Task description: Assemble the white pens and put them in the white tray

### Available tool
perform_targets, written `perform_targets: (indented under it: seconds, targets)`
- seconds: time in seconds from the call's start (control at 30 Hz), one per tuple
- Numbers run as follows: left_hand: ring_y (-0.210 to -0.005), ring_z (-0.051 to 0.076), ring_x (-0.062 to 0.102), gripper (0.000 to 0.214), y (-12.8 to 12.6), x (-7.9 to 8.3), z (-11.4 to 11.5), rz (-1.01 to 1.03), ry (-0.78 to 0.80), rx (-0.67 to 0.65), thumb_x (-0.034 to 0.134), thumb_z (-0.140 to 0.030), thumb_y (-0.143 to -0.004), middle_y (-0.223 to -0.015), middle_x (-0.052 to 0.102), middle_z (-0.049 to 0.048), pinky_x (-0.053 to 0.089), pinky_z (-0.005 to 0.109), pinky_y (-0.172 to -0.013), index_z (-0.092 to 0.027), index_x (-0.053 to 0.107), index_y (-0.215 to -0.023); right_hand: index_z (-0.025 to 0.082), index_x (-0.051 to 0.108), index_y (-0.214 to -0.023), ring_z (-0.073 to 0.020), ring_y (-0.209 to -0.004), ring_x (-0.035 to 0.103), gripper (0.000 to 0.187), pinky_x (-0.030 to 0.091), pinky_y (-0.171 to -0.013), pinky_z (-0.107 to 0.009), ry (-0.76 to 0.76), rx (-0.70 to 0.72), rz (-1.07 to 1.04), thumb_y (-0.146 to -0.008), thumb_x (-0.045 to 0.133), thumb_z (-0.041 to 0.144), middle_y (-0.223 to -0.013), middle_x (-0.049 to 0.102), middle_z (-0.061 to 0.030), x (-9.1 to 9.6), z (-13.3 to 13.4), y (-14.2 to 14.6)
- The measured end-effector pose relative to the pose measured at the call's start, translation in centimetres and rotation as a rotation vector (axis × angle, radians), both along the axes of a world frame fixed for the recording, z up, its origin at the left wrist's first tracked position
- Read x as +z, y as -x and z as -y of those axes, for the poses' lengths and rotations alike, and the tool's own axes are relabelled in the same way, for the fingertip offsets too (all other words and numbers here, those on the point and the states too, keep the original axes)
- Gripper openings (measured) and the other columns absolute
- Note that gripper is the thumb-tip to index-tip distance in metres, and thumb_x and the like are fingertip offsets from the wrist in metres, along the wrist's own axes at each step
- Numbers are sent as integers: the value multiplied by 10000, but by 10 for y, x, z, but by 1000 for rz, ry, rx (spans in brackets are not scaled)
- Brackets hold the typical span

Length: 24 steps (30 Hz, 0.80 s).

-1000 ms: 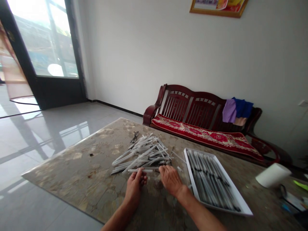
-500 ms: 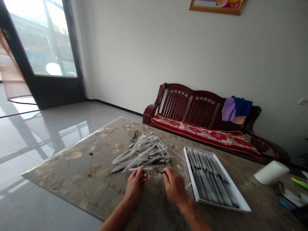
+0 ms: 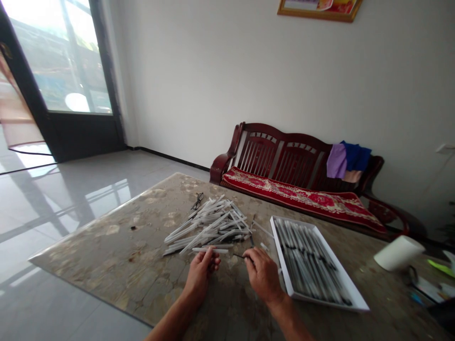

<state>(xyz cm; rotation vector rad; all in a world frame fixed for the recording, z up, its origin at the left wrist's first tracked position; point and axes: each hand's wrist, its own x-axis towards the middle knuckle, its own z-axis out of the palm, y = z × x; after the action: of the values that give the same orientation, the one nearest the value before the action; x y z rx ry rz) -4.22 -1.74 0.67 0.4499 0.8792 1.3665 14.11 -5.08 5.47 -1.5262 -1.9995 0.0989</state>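
Pinching thin dark rod (image 3: pixel 241 256) in our right hand (image 3: pixel 263 275), fingers nearly shut; left hand (image 3: pixel 201 278) curled beside tube pile (image 3: pixel 209 227), hold unclear; white tray (image 3: pixel 279 260) just right; table edge (image 3: pixel 95 227) well left.

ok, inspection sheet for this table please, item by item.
surface: stone-patterned tabletop, mottled and stained.
job's things: heap of clear plastic tubes; white tray holding rows of tubes.
clutter: eyeglasses beyond the heap; white roll; papers at the right edge.
hands: right hand pinches a thin dark rod; left hand has its fingers drawn together, any held item unclear.
cables: nothing seen.
surroundings: red-cushioned wooden bench, glass door, glossy tiled floor.
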Motion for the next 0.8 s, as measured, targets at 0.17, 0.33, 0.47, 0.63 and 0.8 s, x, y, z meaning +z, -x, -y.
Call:
perform_targets:
  seconds: [0.17, 0.33, 0.47, 0.63, 0.8]
  targets:
    - [-546, 138, 611, 479, -2, -3, 3, -108, -44, -63, 822, -527, -560, -639, 664, 4, 442, 221, -489, -149, 680, -817, 229, 623, -855, -176, -836, 583, 193, 401, -749, -265, -4, 14, 19, -864, 481, 98, -844, 647, -17, -1, 1, 2]
    - [-572, 159, 632, 441, -4, 0, 7, -203, -123, -200, 804, -511, -607, -641, 687, 24, 454, 230, -500, -145, 711, -834, 225, 599, -893, -185, -860, 583, 168, 437, -786, -285, -44, 5, -92, -872, 459, 134, -871, 636, -32, -8, 3, 16]
    - [-549, 152, 619, 395, -4, 3, 9, -192, -153, -282, 803, -473, -642, -625, 691, 32, 457, 233, -505, -134, 716, -825, 218, 517, -1169, -203, -1084, 556, 268, 451, -924, -335, -98, -18, -451, -934, 394, 254, -1141, 600, -89, -19, -1, 46]
    - [-562, 146, 620, 397, -1, 1, 9, -137, -120, -276, 818, -463, -629, -629, 692, 33, 453, 222, -502, -126, 723, -817, 213, 483, -1264, -181, -1181, 547, 360, 454, -953, -319, -7, -14, -723, -990, 282, 331, -1257, 589, -94, -26, -17, 59]
    - [-549, 106, 598, 449, -1, 0, 3, -9, -10, -157, 866, -455, -554, -653, 688, 22, 441, 188, -486, -130, 712, -823, 198, 653, -914, -216, -912, 643, 214, 484, -832, -326, -11, -275, -503, -883, 447, 248, -929, 693, -75, -37, -35, 1]
